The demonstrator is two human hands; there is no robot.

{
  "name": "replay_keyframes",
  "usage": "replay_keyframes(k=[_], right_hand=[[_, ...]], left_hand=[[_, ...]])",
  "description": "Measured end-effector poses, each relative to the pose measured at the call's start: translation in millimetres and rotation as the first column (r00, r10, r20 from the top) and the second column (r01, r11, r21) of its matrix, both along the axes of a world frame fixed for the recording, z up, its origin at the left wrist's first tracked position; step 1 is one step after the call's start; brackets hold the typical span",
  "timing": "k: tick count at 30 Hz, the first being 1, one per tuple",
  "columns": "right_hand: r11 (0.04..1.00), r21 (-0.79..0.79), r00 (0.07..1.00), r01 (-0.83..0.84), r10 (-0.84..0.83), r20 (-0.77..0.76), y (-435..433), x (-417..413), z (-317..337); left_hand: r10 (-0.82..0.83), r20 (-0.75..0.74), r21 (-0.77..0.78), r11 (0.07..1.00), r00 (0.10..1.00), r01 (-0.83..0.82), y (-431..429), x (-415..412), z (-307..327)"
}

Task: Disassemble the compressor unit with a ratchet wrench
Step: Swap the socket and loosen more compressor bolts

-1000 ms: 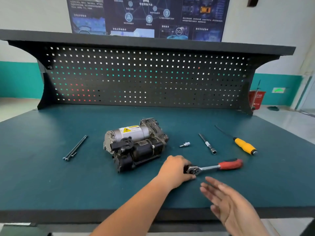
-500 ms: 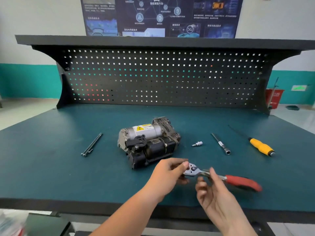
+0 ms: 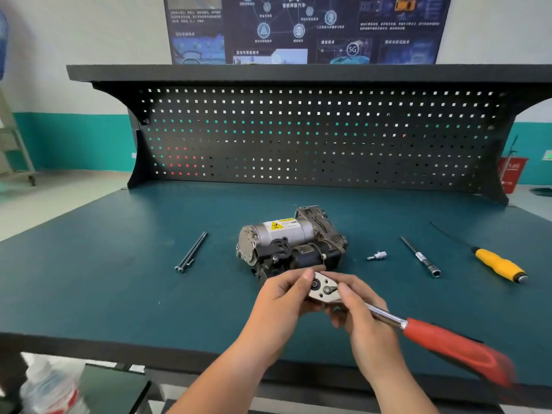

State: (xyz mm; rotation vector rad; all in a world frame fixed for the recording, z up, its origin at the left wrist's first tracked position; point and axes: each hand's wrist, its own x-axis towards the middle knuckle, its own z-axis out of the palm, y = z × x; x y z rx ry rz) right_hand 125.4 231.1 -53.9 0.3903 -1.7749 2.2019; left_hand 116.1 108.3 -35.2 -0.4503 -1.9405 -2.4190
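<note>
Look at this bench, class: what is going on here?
A person holds the wrench above the bench with both hands: the left hand and right hand pinch its head, the red handle pointing lower right. The compressor sits behind them, untouched. Two bolts lie to its left; a socket, an extension and a screwdriver lie to its right.

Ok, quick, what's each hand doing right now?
Left hand: holding the head of the ratchet wrench, thumb on top.
Right hand: holding the same wrench just behind the head.
</note>
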Motion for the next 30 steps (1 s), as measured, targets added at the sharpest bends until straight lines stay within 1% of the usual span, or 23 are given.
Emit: replay_keyframes(k=[3, 5, 6, 8, 10, 12, 14, 15, 16, 17, 18, 19, 20, 21, 22, 24, 27, 30], right_hand=[[0.998, 0.048, 0.999, -0.037, 0.036, 0.03, -6, -10, 6], [0.998, 0.015, 0.996, -0.06, 0.059, 0.073, -11, -16, 8], [0.994, -0.061, 0.99, -0.087, 0.093, 0.108, -14, -18, 8], [0.952, -0.277, 0.962, -0.128, 0.187, 0.2, -21, -21, 10], [0.895, -0.434, 0.932, -0.108, 0.242, 0.268, -26, -24, 14], [0.839, -0.542, 0.917, -0.042, 0.248, 0.312, -28, -29, 18], [0.769, -0.639, 0.911, 0.026, 0.245, 0.331, -29, -36, 22], [0.731, -0.681, 0.911, 0.048, 0.248, 0.33, -30, -39, 24], [0.697, -0.715, 0.912, 0.06, 0.252, 0.323, -32, -43, 25], [0.671, -0.738, 0.914, 0.067, 0.256, 0.315, -34, -46, 25], [0.656, -0.751, 0.914, 0.074, 0.257, 0.314, -36, -49, 24], [0.648, -0.757, 0.913, 0.082, 0.256, 0.318, -39, -51, 23], [0.643, -0.76, 0.911, 0.088, 0.257, 0.323, -40, -54, 21], [0.64, -0.763, 0.909, 0.09, 0.26, 0.326, -42, -55, 19], [0.637, -0.766, 0.908, 0.088, 0.265, 0.325, -44, -56, 17], [0.627, -0.775, 0.909, 0.079, 0.273, 0.314, -47, -57, 15], [0.62, -0.783, 0.918, 0.053, 0.277, 0.282, -51, -56, 14], [0.629, -0.777, 0.925, 0.022, 0.281, 0.254, -54, -55, 18]], left_hand=[[0.079, -0.026, -0.015, 0.997, 0.997, -0.079, -8, -5, 0], [0.177, -0.031, 0.01, 0.984, 0.984, -0.177, -12, -10, -1], [0.221, -0.035, 0.03, 0.975, 0.975, -0.22, -14, -12, -2], [0.277, -0.048, 0.077, 0.959, 0.96, -0.273, -17, -15, -1], [0.293, -0.068, 0.096, 0.953, 0.954, -0.286, -20, -18, 2], [0.267, -0.099, 0.098, 0.961, 0.959, -0.258, -24, -21, 7], [0.249, -0.169, 0.102, 0.967, 0.954, -0.234, -30, -23, 10], [0.278, -0.224, 0.087, 0.96, 0.934, -0.265, -34, -24, 10], [0.344, -0.305, 0.046, 0.937, 0.888, -0.347, -40, -27, 8], [0.415, -0.403, -0.027, 0.885, 0.815, -0.464, -46, -30, 6], [0.455, -0.504, -0.122, 0.803, 0.734, -0.583, -50, -34, 2], [0.452, -0.585, -0.212, 0.716, 0.673, -0.665, -53, -39, -3], [0.422, -0.626, -0.281, 0.662, 0.656, -0.695, -54, -44, -10], [0.384, -0.633, -0.327, 0.655, 0.673, -0.681, -53, -49, -17], [0.359, -0.621, -0.348, 0.671, 0.697, -0.655, -51, -53, -23], [0.362, -0.596, -0.319, 0.713, 0.717, -0.625, -48, -60, -31], [0.4, -0.603, -0.262, 0.718, 0.69, -0.645, -50, -68, -36], [0.391, -0.61, -0.262, 0.722, 0.689, -0.641, -51, -69, -37]])
